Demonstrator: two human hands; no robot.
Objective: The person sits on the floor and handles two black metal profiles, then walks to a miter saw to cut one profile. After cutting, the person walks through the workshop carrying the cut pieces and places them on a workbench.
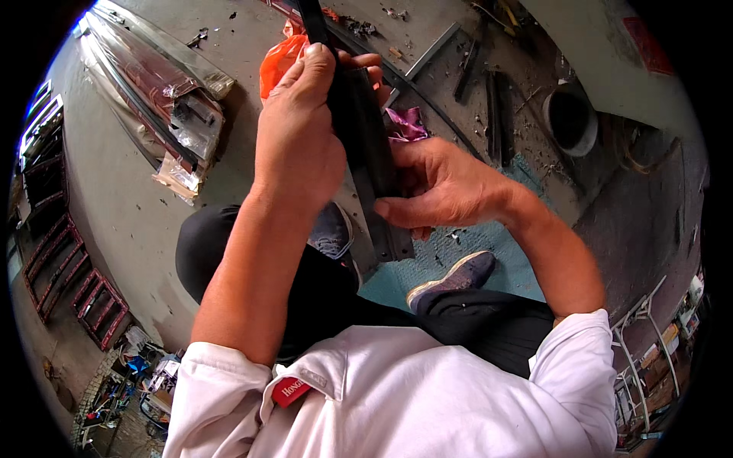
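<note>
A long black profile bar (365,137) is held up in front of me, slanting from the top edge down toward my feet. Its near end is flat, with small holes. Around its upper part my left hand (301,126) is closed, thumb on top and fingertips showing past the far side. A narrow black strip (314,23) runs up from under that thumb; whether it is one piece with the bar I cannot tell. My right hand (450,183) pinches the bar lower down, its thumb along the near face. An orange plastic bag (282,61) lies behind my left hand.
Wrapped long profiles (164,91) lie at the upper left. Frames (50,263) lie along the left rim. A bucket (569,122) stands at the upper right, near dark bars (498,118) and scraps. My shoes (452,281) are below, by a teal mat (412,267). A metal rack (641,351) stands lower right.
</note>
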